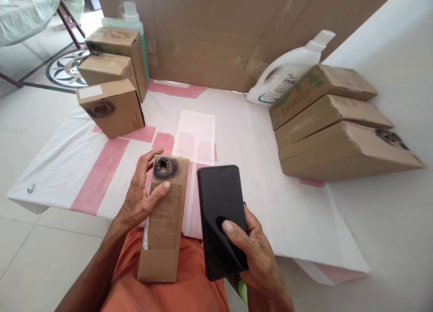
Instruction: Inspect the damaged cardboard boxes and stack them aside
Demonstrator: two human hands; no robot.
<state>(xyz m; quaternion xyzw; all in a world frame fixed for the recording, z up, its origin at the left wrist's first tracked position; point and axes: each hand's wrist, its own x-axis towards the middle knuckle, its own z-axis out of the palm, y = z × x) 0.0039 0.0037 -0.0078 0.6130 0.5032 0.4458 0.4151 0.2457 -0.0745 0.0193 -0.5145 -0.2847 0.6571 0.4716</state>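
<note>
My left hand grips a narrow cardboard box near its upper end, thumb across its face. That box has a small hole ringed with dark scribbled marks close to the top, and its lower end is over my lap. In my right hand is a black smartphone with a dark screen; my thumb lies on the glass and the fingers wrap its right edge. Box and phone are side by side, apart from each other. A pale rectangular sheet lies on the tablecloth just beyond them.
A white tablecloth with pink stripes covers the table. Cardboard boxes stand at the left before a green-tinted bottle. More boxes lean at the right beside a white jug. A large cardboard panel closes the back.
</note>
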